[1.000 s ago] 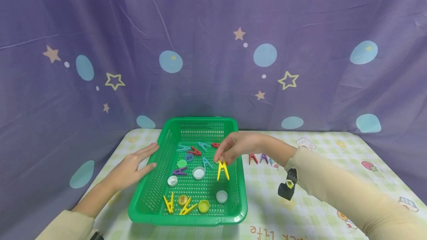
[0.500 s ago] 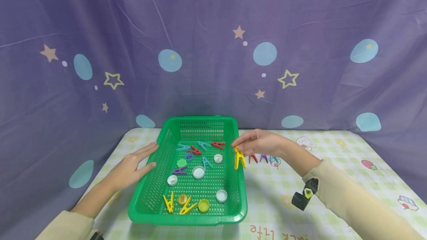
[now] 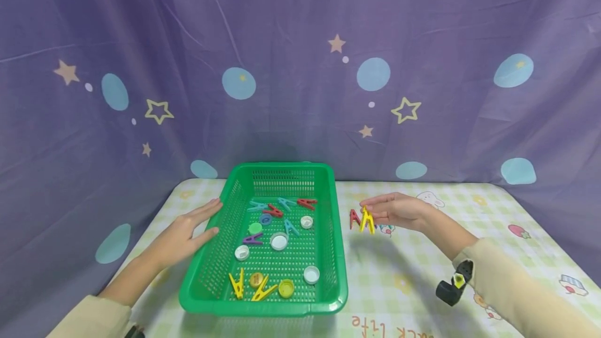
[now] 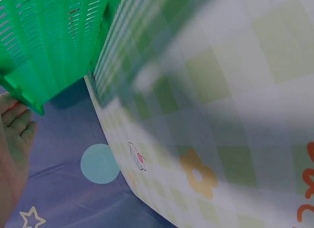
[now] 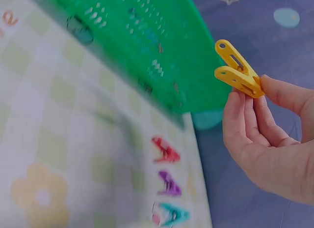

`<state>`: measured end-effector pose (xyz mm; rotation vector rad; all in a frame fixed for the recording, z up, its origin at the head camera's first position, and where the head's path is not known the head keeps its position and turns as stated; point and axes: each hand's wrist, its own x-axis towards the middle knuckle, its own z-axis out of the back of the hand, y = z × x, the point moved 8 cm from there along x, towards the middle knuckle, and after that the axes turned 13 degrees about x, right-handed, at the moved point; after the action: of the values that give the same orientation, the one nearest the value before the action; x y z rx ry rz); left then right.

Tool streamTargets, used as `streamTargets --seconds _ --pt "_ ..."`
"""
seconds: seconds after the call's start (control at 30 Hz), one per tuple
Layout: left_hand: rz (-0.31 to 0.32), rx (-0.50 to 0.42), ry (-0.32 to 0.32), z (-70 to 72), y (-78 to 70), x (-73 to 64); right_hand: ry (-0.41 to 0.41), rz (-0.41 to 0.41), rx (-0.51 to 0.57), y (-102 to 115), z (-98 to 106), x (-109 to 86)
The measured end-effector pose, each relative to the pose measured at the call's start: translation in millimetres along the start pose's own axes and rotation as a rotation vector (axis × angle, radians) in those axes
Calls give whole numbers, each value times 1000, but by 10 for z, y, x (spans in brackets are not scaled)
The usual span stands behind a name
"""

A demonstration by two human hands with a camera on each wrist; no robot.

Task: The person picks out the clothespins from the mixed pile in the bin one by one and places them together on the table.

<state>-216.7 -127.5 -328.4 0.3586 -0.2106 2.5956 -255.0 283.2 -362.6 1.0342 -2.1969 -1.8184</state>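
Your right fingers (image 5: 250, 117) pinch the yellow clothespin (image 5: 239, 73) by its narrow end, above the surface (image 3: 375, 275) beside the basket (image 3: 263, 308); your left fingers (image 3: 204, 211) lie straight at the rim. Expect light, stiff plastic, best held there.

Yellow clip (image 3: 367, 217), right of centre; green basket (image 3: 263, 309), lower middle.
Tablecloth (image 3: 375, 296) pale green-and-white check, lower right. Curtain (image 3: 300, 20) purple, blue ovals (image 3: 373, 74) and peach stars (image 3: 336, 44), top. Beige sleeves (image 3: 521, 296), lower corners.
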Motion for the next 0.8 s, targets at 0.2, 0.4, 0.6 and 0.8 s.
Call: streamTargets --seconds 0.2,0.4,0.6,0.8 --pt "9 3 8 -1 -2 0 -107 -35 4 -103 320 -34" --pt "17 1 12 -1 4 2 -146 -29 -1 -155 560 -48" --pt "20 3 13 -3 2 3 -224 -17 -91 -207 816 -56" --pt "18 8 10 -4 2 0 -304 -11 -128 -242 1021 -75"
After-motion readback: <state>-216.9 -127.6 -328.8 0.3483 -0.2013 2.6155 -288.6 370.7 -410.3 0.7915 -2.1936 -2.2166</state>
